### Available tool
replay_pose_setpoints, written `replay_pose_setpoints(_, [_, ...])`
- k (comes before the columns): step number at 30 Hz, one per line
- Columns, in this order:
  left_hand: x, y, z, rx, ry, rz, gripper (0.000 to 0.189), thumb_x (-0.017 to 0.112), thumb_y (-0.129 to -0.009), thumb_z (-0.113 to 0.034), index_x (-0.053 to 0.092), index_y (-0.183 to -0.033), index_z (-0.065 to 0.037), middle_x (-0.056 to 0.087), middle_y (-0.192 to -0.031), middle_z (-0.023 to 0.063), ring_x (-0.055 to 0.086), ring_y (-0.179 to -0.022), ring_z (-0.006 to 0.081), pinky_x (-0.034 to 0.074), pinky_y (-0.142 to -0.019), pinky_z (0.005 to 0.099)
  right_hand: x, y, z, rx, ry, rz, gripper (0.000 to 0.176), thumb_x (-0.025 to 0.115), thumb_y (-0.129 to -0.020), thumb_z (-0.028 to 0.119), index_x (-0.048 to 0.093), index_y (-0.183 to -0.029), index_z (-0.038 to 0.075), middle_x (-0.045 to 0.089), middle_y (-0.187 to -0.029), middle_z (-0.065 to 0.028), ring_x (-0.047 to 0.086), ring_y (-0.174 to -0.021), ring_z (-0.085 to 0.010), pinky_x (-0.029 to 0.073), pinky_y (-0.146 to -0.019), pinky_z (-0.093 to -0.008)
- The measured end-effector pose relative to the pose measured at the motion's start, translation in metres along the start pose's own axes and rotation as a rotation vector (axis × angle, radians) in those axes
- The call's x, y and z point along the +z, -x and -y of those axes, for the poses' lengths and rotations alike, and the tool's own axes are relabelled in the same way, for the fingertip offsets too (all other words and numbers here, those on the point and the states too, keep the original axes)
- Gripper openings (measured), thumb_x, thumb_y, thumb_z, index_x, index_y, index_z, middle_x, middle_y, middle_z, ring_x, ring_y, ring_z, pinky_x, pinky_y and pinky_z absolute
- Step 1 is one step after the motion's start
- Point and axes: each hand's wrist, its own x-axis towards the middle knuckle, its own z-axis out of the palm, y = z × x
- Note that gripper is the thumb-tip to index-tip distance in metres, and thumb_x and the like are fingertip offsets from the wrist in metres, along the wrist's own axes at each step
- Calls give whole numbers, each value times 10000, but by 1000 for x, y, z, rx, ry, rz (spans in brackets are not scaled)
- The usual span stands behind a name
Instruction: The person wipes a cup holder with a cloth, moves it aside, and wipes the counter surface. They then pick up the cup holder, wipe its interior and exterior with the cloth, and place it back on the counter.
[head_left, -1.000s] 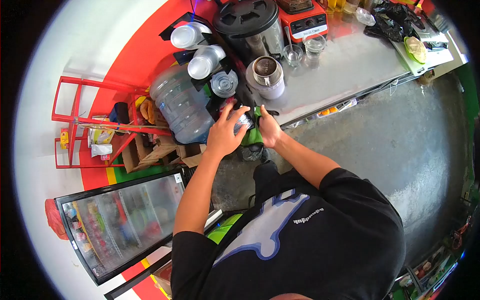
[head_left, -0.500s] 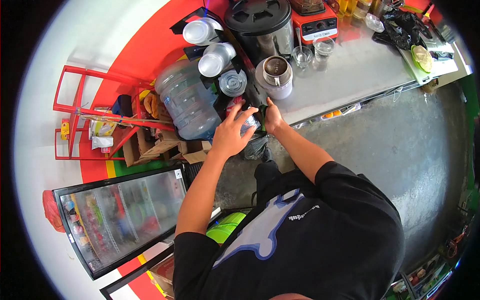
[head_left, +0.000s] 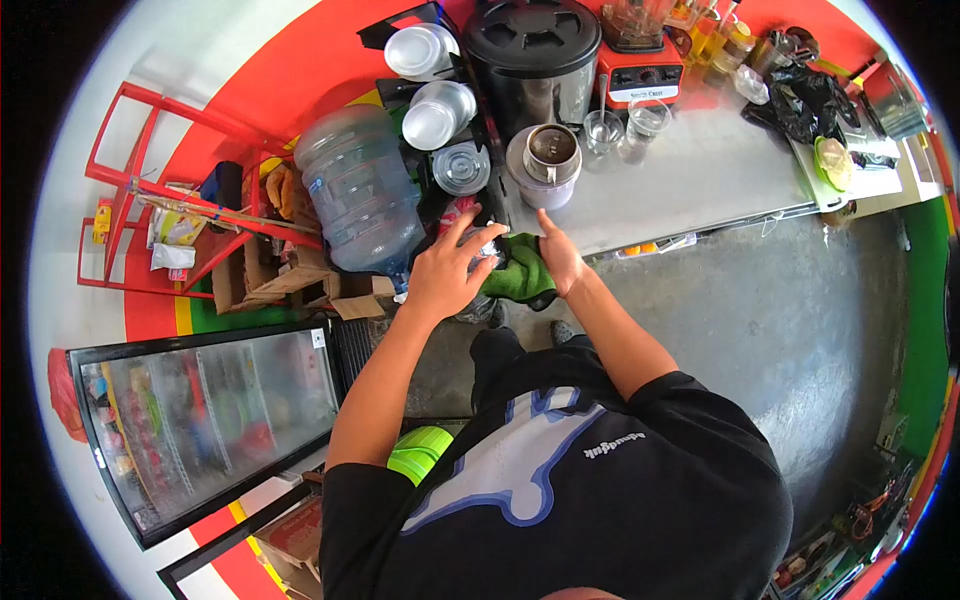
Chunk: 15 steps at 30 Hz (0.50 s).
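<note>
My left hand (head_left: 440, 276) is open, its fingers spread over a red-and-clear plastic package (head_left: 457, 215) beside the stacked lids. A green cloth (head_left: 523, 272) with a dark edge lies between my two hands. My right hand (head_left: 563, 262) holds the cloth at its right side, thumb pointing up and the other fingers partly hidden by the cloth. Just beyond my hands, a metal cup with dark contents (head_left: 552, 147) sits on a pale round container (head_left: 546, 188) at the counter's corner.
Cup stacks (head_left: 440, 113) in a black rack and a large water bottle (head_left: 358, 190) stand left. Behind are a black-lidded bin (head_left: 532, 45) and a red blender (head_left: 640, 75). The metal counter (head_left: 690, 180) runs right, with glasses (head_left: 603, 131). A glass-door fridge (head_left: 215, 420) is lower left.
The green cloth has come up and spread out between my hands; before, only a dark green bit showed by my right hand. The view has shifted slightly.
</note>
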Motion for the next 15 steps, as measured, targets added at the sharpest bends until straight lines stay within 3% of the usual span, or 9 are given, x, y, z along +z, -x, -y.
replay_pose_setpoints(2, [-1,1,-1,-14,76,27,480,687,-974,-301,585,-1442,-340,527,-1525,143,686,-1142,399,578,-913,494,-6,-8,4,-55,0,-79,876,345,-1043,734,607,-1319,-55,719,-1219,-211,706,-1128,-366,557,-1029,-520])
replay_pose_setpoints(5, [-2,2,-3,-7,39,16,481,686,-975,-299,582,-1443,-341,529,-1523,148,688,-1135,402,580,-910,491,-45,-57,-2,-155,-61,-31,876,331,-1044,736,612,-1305,-51,719,-1204,-193,696,-1110,-344,550,-1013,-517])
replay_pose_setpoints(9, [-3,1,-2,-24,35,31,476,684,-976,-298,585,-1440,-340,528,-1523,154,682,-1154,403,577,-919,494,8,-61,-33,-271,-121,-9,792,338,-1046,730,639,-1309,46,700,-1248,-150,678,-1111,-311,555,-981,-507])
replay_pose_setpoints(10, [-3,1,0,-15,34,13,475,683,-977,-300,586,-1440,-338,526,-1525,155,675,-1170,405,575,-925,496,9,-65,-39,-286,-105,41,844,349,-1021,768,573,-1415,56,687,-1298,-164,681,-1163,-337,545,-1031,-523])
replay_pose_setpoints(12, [1,4,1,-4,43,17,473,683,-977,-301,587,-1440,-336,525,-1526,157,668,-1185,407,573,-931,498,8,-50,-42,-226,-132,85,855,371,-1009,779,560,-1433,61,683,-1307,-169,687,-1152,-331,557,-1018,-517])
replay_pose_setpoints(14, [2,2,1,34,1,-47,474,679,-970,-315,584,-1431,-367,540,-1523,104,694,-1145,380,602,-898,484,17,-27,-40,-150,-153,147,892,435,-979,797,540,-1446,45,677,-1310,-190,708,-1124,-332,583,-996,-511])
replay_pose_setpoints(15, [3,4,0,34,10,-28,474,679,-970,-315,584,-1431,-367,540,-1523,104,694,-1145,380,602,-898,484,19,-15,-34,-80,-55,152,888,393,-1010,772,534,-1451,15,678,-1322,-189,704,-1150,-341,575,-1023,-511])
